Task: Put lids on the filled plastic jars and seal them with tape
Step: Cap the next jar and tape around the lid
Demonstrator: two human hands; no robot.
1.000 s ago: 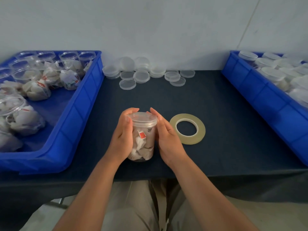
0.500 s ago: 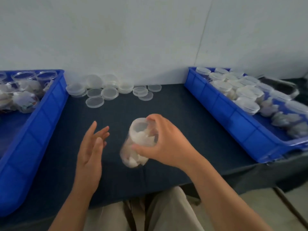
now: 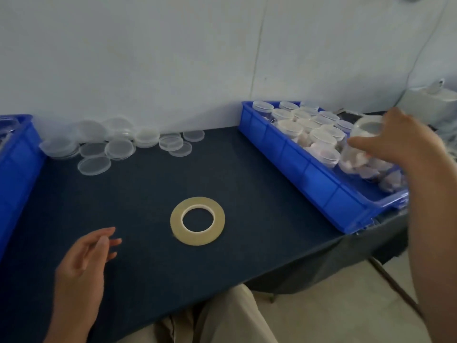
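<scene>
My right hand grips a lidded clear plastic jar filled with white packets, holding it above the right blue bin. That bin holds several lidded filled jars. My left hand hovers over the dark table near its front left, fingers relaxed, holding nothing. A roll of clear tape lies flat on the table between my hands. Loose clear lids are piled at the back of the table by the wall.
The edge of a second blue bin shows at the far left. The dark blue table runs between the two bins. A white wall stands behind. My lap sits below the table's front edge.
My right hand has carried the jar from the table's middle to above the right bin. The left hand let go and stayed low. The view turned right, uncovering the tape roll.
</scene>
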